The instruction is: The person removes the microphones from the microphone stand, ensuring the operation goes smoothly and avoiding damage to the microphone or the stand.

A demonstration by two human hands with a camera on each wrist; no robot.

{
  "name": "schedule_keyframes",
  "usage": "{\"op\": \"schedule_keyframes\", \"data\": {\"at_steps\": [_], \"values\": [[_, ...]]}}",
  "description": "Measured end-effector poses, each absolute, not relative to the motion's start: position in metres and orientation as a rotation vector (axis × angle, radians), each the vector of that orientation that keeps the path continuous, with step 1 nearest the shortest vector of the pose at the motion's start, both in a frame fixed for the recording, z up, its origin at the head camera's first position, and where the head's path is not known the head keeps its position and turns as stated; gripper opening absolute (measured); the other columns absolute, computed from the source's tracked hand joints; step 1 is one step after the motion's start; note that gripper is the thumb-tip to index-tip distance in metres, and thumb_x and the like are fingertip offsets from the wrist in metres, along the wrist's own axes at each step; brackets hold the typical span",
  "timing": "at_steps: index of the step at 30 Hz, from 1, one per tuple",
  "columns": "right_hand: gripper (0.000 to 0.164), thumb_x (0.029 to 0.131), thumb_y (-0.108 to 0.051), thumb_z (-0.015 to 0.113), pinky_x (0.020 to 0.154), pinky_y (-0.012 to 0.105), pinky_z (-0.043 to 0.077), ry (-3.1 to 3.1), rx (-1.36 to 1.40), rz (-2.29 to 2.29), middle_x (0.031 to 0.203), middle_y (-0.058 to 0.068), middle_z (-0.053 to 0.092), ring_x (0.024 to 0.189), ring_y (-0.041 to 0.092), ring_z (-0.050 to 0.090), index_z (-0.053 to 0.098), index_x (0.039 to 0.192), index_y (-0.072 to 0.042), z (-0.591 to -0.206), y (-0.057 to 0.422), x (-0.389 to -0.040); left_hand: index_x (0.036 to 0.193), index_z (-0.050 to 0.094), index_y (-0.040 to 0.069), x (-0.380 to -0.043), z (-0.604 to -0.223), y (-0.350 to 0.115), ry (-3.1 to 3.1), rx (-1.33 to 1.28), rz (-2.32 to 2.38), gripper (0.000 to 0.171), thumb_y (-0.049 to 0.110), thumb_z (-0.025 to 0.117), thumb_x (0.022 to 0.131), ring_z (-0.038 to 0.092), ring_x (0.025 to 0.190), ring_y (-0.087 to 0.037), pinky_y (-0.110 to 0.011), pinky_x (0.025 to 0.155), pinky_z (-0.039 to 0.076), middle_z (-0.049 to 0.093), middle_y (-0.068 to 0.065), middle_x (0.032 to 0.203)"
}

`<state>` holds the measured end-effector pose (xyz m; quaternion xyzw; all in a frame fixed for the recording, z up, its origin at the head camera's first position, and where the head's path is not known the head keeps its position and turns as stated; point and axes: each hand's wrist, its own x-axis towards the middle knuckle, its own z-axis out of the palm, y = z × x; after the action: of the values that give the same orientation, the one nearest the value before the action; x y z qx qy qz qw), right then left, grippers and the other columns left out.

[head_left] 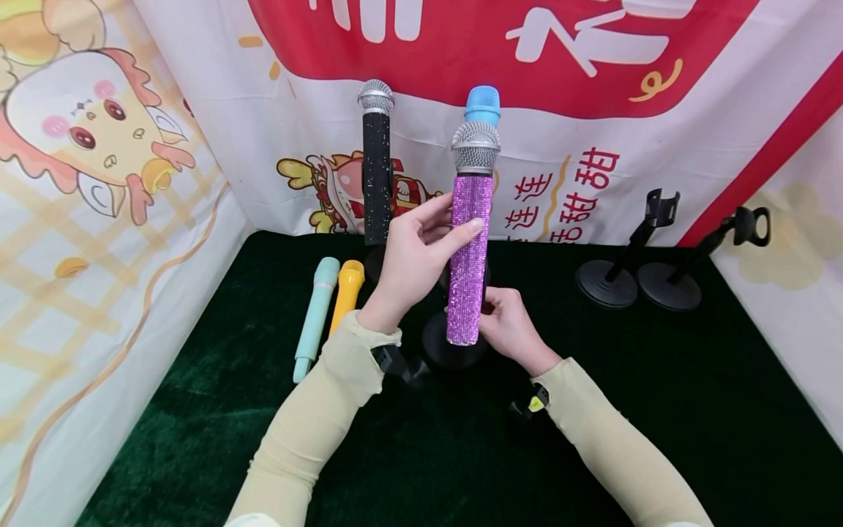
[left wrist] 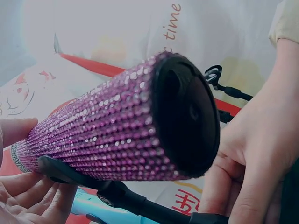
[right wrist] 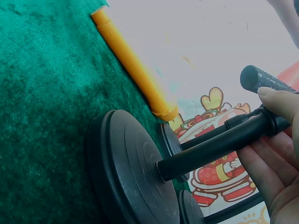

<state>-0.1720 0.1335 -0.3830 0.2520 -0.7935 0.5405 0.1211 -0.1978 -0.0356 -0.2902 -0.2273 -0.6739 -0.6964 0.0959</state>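
Observation:
A purple rhinestone-covered microphone (head_left: 469,271) with a silver mesh head stands upright in the head view, pinched between the thumb and fingers of my left hand (head_left: 416,252). In the left wrist view, a black clip (left wrist: 65,170) lies against the microphone's side, and its black end cap faces the camera. My right hand (head_left: 512,326) grips the upper pole of a black microphone stand (right wrist: 215,147) below that clip. The stand's round base (right wrist: 133,163) shows in the right wrist view. Directly behind the purple microphone is a light blue one (head_left: 483,104), mostly hidden.
A black speckled microphone (head_left: 377,176) stands upright at the back left. Mint (head_left: 315,315) and yellow (head_left: 349,285) microphones lie on the green cloth (head_left: 211,410), left of my left hand. Two black stands (head_left: 606,284) with bare clips are at the right. A printed fabric backdrop (head_left: 421,146) rises behind.

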Motion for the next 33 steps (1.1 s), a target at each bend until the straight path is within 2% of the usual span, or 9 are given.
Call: {"op": "schedule_keyframes", "data": {"at_steps": [10,18,22,27,33], "values": [[0.004,0.085,0.006,0.079,0.062,0.022,0.055,-2.31,0.746,1.616,0.079,0.007,0.074,0.069,0.008,0.065,0.076,0.087,0.005,-0.385,0.134,-0.173,0.137,0.063,0.002,-0.199,-0.288,-0.038,-2.003,-0.661,-2.128,0.047,0.015,0.076,0.094,0.071,0.095,-0.024,-0.036,0.086,0.059,0.072,-0.009,0.111],[0.004,0.085,0.008,0.077,0.064,0.027,0.057,-2.302,0.766,1.647,0.082,0.009,0.074,0.071,0.009,0.067,0.076,0.089,0.006,-0.386,0.135,-0.174,0.143,0.059,0.007,-0.193,-0.291,-0.046,-2.09,-0.655,-2.106,0.055,0.021,0.078,0.093,0.069,0.104,-0.021,-0.035,0.092,0.056,0.07,-0.005,0.12],[0.004,0.086,0.008,0.077,0.065,0.028,0.058,-2.305,0.754,1.651,0.083,0.011,0.075,0.071,0.009,0.067,0.076,0.089,0.006,-0.386,0.134,-0.173,0.145,0.057,0.007,-0.189,-0.292,-0.049,-2.12,-0.662,-2.106,0.057,0.02,0.078,0.093,0.069,0.105,-0.021,-0.035,0.092,0.056,0.07,-0.005,0.123],[0.004,0.085,0.006,0.078,0.061,0.03,0.057,-2.313,0.729,1.631,0.08,0.008,0.074,0.068,0.01,0.065,0.076,0.089,0.005,-0.387,0.134,-0.172,0.144,0.056,0.007,-0.185,-0.295,-0.048,-2.114,-0.685,-2.093,0.058,0.018,0.078,0.092,0.068,0.104,-0.021,-0.035,0.092,0.056,0.069,-0.006,0.123],[0.006,0.086,0.005,0.078,0.062,0.026,0.055,-2.343,0.699,1.654,0.082,0.008,0.074,0.069,0.012,0.065,0.077,0.091,0.004,-0.388,0.135,-0.172,0.144,0.056,0.005,-0.184,-0.298,-0.046,-2.087,-0.72,-2.053,0.057,0.015,0.078,0.092,0.068,0.105,-0.019,-0.035,0.093,0.055,0.069,-0.006,0.122]]}}
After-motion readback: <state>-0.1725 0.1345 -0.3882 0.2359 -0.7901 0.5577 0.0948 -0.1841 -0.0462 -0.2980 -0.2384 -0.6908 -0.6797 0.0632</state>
